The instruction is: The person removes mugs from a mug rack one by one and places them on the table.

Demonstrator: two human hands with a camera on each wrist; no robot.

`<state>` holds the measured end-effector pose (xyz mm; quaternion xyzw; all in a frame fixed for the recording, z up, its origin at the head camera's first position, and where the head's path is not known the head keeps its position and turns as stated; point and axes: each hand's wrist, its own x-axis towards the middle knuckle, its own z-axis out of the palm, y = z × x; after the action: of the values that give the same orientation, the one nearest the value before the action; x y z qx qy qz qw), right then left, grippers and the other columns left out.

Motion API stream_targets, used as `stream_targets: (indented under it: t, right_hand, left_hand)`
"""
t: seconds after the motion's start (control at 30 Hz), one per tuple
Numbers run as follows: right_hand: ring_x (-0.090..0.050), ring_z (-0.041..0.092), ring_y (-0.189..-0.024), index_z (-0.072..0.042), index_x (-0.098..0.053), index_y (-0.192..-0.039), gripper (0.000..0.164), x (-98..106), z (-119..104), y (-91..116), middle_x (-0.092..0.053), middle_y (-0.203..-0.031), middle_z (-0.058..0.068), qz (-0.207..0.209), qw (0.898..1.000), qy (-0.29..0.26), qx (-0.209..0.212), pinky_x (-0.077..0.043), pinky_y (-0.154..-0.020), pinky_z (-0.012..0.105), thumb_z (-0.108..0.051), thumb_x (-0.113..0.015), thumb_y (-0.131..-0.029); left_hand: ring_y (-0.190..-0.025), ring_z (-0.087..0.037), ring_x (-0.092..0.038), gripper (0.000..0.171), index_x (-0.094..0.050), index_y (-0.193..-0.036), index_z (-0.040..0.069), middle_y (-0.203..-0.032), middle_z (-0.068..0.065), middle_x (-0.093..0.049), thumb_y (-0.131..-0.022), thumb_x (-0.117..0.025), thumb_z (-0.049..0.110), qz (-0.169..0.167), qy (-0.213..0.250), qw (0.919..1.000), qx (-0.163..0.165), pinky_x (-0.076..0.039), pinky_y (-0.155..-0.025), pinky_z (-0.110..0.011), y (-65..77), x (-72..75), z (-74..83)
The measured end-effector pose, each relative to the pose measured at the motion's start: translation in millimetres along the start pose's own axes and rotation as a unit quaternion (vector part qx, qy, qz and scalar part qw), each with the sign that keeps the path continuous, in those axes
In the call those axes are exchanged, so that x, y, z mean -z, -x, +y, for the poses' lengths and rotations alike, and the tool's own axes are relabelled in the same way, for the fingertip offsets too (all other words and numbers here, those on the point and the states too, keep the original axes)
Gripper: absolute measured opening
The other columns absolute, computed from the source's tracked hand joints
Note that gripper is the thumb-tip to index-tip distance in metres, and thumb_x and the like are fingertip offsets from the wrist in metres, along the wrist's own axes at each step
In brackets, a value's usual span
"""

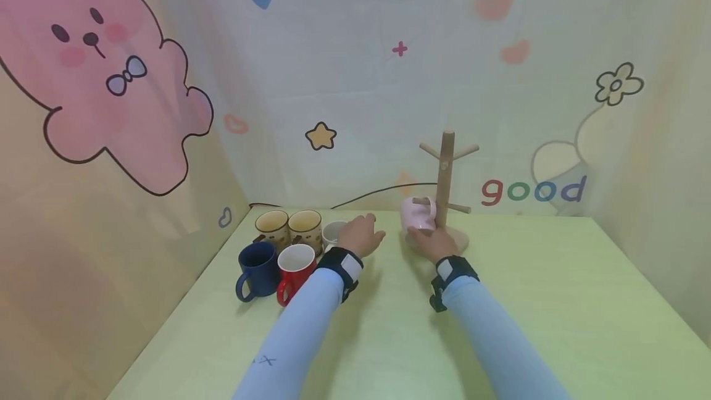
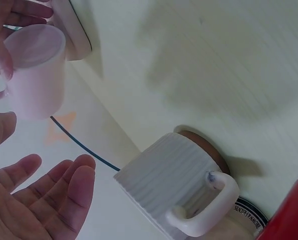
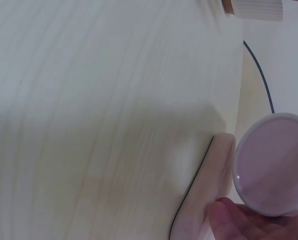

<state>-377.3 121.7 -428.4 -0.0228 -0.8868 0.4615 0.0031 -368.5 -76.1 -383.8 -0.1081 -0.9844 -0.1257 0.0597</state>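
Note:
A pink mug (image 1: 418, 215) hangs tilted, mouth downward, with its handle over a low peg of the wooden mug tree (image 1: 446, 178). My right hand (image 1: 436, 244) holds the pink mug low by its rim. In the left wrist view a digit lies over the mug's side (image 2: 41, 90); the full grip is partly hidden. My left hand (image 1: 360, 236) hovers empty with relaxed fingers, beside a white ribbed mug (image 2: 169, 180). That mug stands on the table, apart from the left fingers and partly hidden by the hand in the head view.
Left of my left hand stand two cream patterned mugs (image 1: 305, 227), a dark blue mug (image 1: 260, 270) and a red mug (image 1: 297, 267). The pale table (image 1: 555, 301) meets a printed cloth wall (image 1: 355, 79) behind. Other pegs (image 1: 465, 152) stick out higher on the tree.

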Motion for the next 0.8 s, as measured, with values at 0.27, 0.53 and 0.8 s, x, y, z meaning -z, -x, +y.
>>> stream_targets:
  t: [0.27,0.53,0.8]
  right_hand:
    - [-0.036,0.042,-0.138,0.002,-0.020,-0.154,0.088,-1,3,-9,-0.033,-0.152,0.029,0.018,0.997,-0.070,-0.036,-0.027,-0.114,0.053,-0.047,-0.059,-0.092]
    - [-0.039,0.040,-0.135,0.008,-0.031,-0.148,0.086,-2,-16,11,-0.038,-0.149,0.028,0.029,0.986,-0.155,-0.053,-0.028,-0.114,0.050,-0.046,-0.062,-0.090]
    - [-0.050,0.037,-0.124,0.005,-0.043,-0.140,0.072,-18,-28,38,-0.050,-0.140,0.023,0.038,0.987,-0.156,-0.012,-0.041,-0.105,0.052,-0.045,-0.064,-0.092]
  left_hand:
    - [-0.108,-0.029,-0.064,0.049,-0.055,-0.136,0.005,-0.122,-0.015,-0.065,-0.100,-0.059,0.039,0.000,-0.003,1.0000,-0.002,-0.053,-0.089,-0.044,0.0,-5.0,-1.6]
    - [-0.112,-0.032,-0.063,0.051,-0.056,-0.133,0.000,-0.123,-0.019,-0.064,-0.102,-0.054,0.041,0.005,0.024,0.9997,-0.002,-0.051,-0.093,-0.045,2.6,-1.3,1.6]
    - [-0.098,-0.035,-0.067,0.080,-0.056,-0.131,-0.008,-0.126,-0.022,-0.062,-0.101,-0.032,0.062,-0.036,0.158,0.9856,0.050,-0.052,-0.088,-0.046,-3.5,1.1,1.1]
